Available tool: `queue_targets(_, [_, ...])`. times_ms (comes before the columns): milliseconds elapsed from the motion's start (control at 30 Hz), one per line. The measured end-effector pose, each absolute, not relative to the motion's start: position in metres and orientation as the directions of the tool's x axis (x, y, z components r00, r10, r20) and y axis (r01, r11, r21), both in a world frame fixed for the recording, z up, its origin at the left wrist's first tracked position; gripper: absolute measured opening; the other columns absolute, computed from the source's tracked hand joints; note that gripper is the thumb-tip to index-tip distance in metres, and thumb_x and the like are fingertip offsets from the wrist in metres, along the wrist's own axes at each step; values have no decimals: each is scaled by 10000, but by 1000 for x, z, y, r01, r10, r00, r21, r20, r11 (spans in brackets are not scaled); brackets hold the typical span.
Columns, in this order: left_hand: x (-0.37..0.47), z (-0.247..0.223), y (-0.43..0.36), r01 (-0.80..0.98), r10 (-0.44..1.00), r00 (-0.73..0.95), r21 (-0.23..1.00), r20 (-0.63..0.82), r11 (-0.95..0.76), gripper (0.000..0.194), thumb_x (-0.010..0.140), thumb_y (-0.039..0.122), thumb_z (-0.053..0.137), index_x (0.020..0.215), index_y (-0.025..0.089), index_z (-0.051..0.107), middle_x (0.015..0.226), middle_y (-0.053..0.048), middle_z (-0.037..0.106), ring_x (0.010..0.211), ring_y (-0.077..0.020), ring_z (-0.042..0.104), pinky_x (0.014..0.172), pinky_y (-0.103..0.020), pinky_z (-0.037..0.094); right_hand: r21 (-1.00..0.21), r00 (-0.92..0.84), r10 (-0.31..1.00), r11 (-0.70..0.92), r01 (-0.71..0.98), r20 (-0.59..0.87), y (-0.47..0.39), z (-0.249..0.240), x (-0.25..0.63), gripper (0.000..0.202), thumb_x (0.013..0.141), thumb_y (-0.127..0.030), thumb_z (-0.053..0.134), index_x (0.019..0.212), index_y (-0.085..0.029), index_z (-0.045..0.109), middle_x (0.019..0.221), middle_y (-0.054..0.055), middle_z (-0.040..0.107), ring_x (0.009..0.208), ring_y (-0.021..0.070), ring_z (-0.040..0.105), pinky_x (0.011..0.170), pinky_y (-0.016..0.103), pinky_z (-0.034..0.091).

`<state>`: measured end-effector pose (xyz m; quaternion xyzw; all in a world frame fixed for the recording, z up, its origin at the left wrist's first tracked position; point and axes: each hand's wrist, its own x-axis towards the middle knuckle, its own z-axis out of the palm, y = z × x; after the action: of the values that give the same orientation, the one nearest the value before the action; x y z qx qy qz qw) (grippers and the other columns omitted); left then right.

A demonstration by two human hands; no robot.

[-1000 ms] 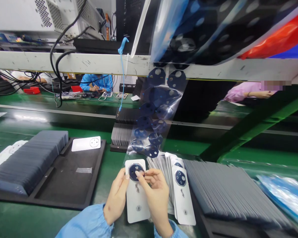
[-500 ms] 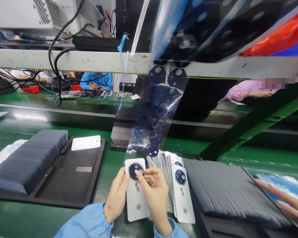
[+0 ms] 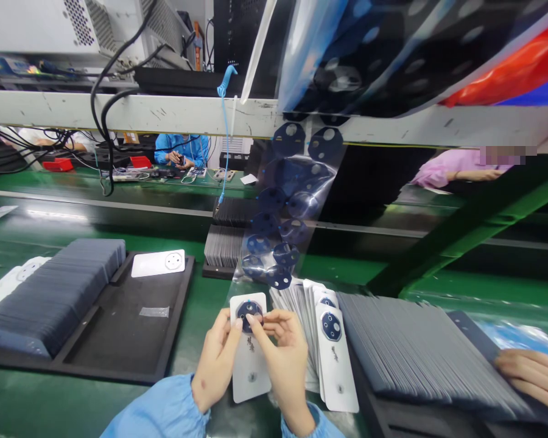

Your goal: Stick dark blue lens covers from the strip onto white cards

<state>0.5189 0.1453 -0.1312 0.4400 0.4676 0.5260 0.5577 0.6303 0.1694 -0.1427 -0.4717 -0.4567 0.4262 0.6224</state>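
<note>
— What are the two hands doing?

— The left hand (image 3: pixel 217 360) grips the white panel (image 3: pixel 251 356) along its left edge, thumb up at the dark round piece (image 3: pixel 249 313) near the panel's top. The right hand (image 3: pixel 281 353) closes on the panel's right side, its fingertips (image 3: pixel 252 320) pressed on that round piece. Both hands are closed on the panel, neither spread wide.

— Where is the panel?

— Held tilted over the green bench (image 3: pixel 210 292), just left of a fanned row of white panels (image 3: pixel 322 340). One of that row, at its front, carries the same dark round piece.

— And around it?

— Behind the panel hangs a clear strip of dark round pieces (image 3: pixel 283 207). Right of the fanned row lies a long stack of grey sheets (image 3: pixel 420 359), with another person's hand (image 3: pixel 530 374) on its far right end. Left of the panel sits a black tray (image 3: pixel 119 328) with a lone white plate (image 3: pixel 158 264).
</note>
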Motion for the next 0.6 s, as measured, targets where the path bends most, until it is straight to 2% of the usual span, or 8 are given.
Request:
queue_targets(133, [517, -135, 147, -62, 998, -61, 998, -36, 32, 389, 941, 492, 477, 1126, 158, 549, 953, -71, 714, 761, -176, 647, 656, -240, 477, -974, 219, 957, 213, -82, 191, 168, -143, 629, 295, 749, -377, 795, 835, -202, 574, 795, 35, 655, 697, 185, 644, 600, 253, 535])
queue_targets(267, [516, -139, 150, -7, 994, -103, 1000, -27, 26, 408, 923, 523, 486, 1093, 161, 564, 928, -65, 722, 762, -179, 663, 671, -235, 496, -969, 212, 948, 246, -18, 236, 166, -147, 627, 267, 784, -374, 770, 866, -203, 581, 817, 34, 658, 709, 186, 655, 601, 252, 546])
queue_targets(367, [516, -140, 151, 12, 992, -125, 999, -28, 30, 416, 913, 532, 496, 1079, 159, 574, 888, -60, 725, 728, -173, 662, 644, -229, 494, -945, 197, 925, 309, 104, 324, 165, -148, 624, 252, 828, -382, 737, 930, -202, 593, 861, 45, 650, 704, 181, 644, 583, 255, 543])
queue_targets(433, [515, -140, 152, 21, 989, -142, 999, -29, 33, 420, 903, 536, 509, 1070, 157, 577, 870, -60, 726, 698, -167, 654, 615, -225, 486, -891, 206, 876, 388, 236, 436, 166, -147, 624, 268, 845, -398, 720, 966, -199, 589, 966, 75, 620, 682, 171, 608, 558, 269, 527])
queue_targets(533, [512, -137, 154, -76, 982, -177, 996, -69, 56, 427, 873, 543, 555, 1070, 164, 561, 889, -65, 729, 704, -173, 665, 607, -233, 499, -759, 250, 751, 465, 456, 611, 168, -147, 626, 348, 837, -441, 711, 1021, -190, 555, 1099, 124, 540, 790, 215, 566, 616, 333, 505])
queue_targets(600, [511, -134, 156, -181, 979, -171, 980, -113, 81, 438, 848, 539, 595, 1076, 168, 542, 892, -66, 732, 713, -183, 679, 609, -245, 516, -739, 264, 731, 458, 494, 630, 169, -147, 628, 419, 820, -470, 710, 1073, -191, 525, 1120, 130, 521, 895, 259, 548, 693, 377, 492])
